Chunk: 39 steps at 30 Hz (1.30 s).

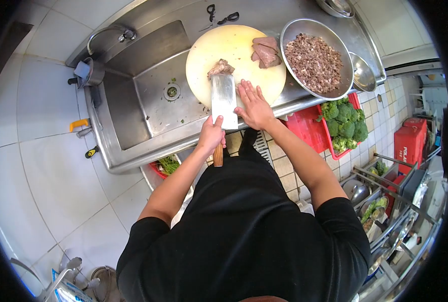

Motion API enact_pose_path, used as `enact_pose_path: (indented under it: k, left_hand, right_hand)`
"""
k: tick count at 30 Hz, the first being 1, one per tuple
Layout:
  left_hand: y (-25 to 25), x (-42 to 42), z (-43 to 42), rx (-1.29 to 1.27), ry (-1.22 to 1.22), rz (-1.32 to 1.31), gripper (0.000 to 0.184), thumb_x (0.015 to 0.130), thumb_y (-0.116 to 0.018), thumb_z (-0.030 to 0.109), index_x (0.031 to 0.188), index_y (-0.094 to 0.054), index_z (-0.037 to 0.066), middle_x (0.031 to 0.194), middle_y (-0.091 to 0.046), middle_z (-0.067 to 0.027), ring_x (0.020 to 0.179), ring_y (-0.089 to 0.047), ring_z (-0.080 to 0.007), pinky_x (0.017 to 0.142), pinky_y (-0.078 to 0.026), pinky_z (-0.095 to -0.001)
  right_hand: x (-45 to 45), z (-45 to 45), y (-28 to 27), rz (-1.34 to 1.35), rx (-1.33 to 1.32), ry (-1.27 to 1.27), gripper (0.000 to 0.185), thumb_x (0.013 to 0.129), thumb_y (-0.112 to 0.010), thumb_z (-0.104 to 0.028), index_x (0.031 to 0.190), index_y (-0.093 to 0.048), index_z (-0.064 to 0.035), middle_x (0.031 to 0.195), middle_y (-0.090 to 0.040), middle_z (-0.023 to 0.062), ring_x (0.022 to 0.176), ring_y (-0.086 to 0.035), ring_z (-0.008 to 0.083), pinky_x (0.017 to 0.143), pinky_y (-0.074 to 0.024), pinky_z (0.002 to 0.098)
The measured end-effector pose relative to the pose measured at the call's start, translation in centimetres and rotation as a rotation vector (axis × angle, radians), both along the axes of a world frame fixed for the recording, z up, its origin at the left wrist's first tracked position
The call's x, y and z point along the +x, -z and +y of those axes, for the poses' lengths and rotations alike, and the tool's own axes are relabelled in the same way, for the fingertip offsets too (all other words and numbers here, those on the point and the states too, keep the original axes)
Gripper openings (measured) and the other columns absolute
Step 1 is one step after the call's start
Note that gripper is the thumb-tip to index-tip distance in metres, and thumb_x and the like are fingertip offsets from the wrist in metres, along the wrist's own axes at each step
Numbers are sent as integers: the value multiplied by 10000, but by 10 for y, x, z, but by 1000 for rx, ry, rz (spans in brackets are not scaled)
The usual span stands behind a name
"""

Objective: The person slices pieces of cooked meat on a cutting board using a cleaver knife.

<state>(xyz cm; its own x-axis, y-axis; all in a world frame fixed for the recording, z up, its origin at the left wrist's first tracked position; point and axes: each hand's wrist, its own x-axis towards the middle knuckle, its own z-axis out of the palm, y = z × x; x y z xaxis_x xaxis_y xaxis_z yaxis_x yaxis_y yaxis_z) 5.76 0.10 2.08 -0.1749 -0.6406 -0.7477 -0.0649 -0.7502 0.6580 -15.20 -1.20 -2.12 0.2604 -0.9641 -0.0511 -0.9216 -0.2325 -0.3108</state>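
Observation:
My left hand [212, 135] is closed round the wooden handle of a cleaver [224, 98], its thumb up by the blade. The wide blade lies over the round cutting board [204, 60], its far end touching a small heap of chopped meat [221, 68]. My right hand [254, 106] lies palm down with fingers spread on the board, just right of the blade. Several slices of meat [267, 53] rest at the board's right side. Beside them stands a large steel bowl [288, 36] of diced meat [314, 63].
A steel sink [151, 95] with a faucet [126, 34] is at the left. Black scissors [229, 18] lie behind the board. Another steel bowl [363, 73] sits right of the large one. Broccoli [343, 123] fills a red basket below the counter's right edge. Metal shelving [400, 186] stands at the right.

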Motion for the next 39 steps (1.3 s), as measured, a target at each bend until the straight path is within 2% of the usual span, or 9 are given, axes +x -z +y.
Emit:
enact_pose_path:
  k: [5,15,21,24,27,39]
  left_hand:
    - [12,0,-2,-74,2,-21,270,1106,-499,315,1222,-525,73,621,-494,-32,388,-431,-144,356,-419,-325]
    - [7,17,17,-2,73,9,273,1113,-478,327,1231,-525,86,594,-488,-30,379,-433,-132,367,-427,-315]
    - [17,17,19,-11,68,73,307,1107,-484,333,1305,-520,102,637,-489,-32,395,-453,-132,358,-437,-317]
    - [14,14,15,-16,67,70,298,1107,-485,324,1301,-519,101,641,-492,-33,394,-453,-133,358,-438,-321]
    - [6,7,12,-29,68,24,258,1110,-488,325,1208,-524,90,590,-473,-22,385,-443,-132,374,-434,-313]
    - [-5,2,2,2,147,-55,252,1111,-473,312,1218,-497,85,626,-490,-33,400,-457,-146,366,-447,-340]
  right_hand:
    - [-1,0,-1,-11,6,4,805,1056,-392,-547,1605,-256,26,1690,-213,230,1584,-173,358,1285,-130,515]
    - [-2,-1,0,-28,-1,6,791,1060,-394,-535,1602,-266,27,1685,-227,231,1581,-182,361,1285,-135,510]
    - [-1,0,0,-23,-16,7,801,1058,-396,-542,1601,-262,31,1682,-231,236,1580,-185,365,1284,-141,510]
    - [-1,0,-1,-23,-6,7,809,1057,-395,-547,1603,-254,33,1682,-229,239,1580,-184,367,1283,-142,510]
    - [-1,0,-2,-14,-5,1,817,1056,-391,-553,1605,-244,33,1681,-226,244,1580,-180,372,1284,-139,508]
    - [-2,0,-2,-6,37,-7,867,1045,-381,-598,1609,-220,41,1692,-191,242,1587,-151,370,1287,-115,509]
